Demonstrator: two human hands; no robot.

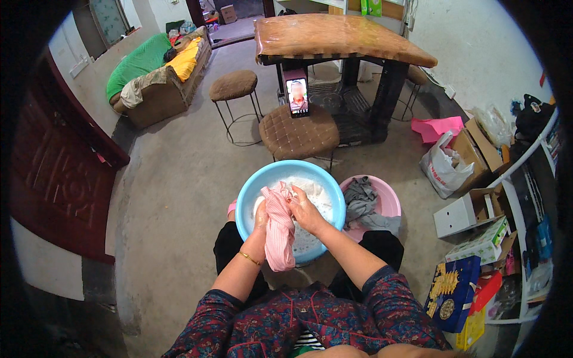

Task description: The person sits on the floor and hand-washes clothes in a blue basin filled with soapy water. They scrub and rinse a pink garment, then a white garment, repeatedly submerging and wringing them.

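Both hands hold a twisted pink-and-white striped cloth (280,232) above a light blue plastic basin (336,190). My left hand (260,217) grips its left side, and my right hand (305,209) grips its upper right part. The cloth's lower end hangs over the basin's near rim, towards my lap. Foamy water (304,241) and a whitish cloth (311,187) are in the basin. Right of it, a pink basin (390,192) contains grey wet-looking clothing (361,199), part of it lying over the rim.
A brown padded stool (299,134) with a propped smartphone (297,96) stands just beyond the blue basin. Behind are a covered table (344,33) and another stool (233,85). Boxes (454,217) and a plastic bag (445,170) line the right side; a sofa (156,94) stands back left.
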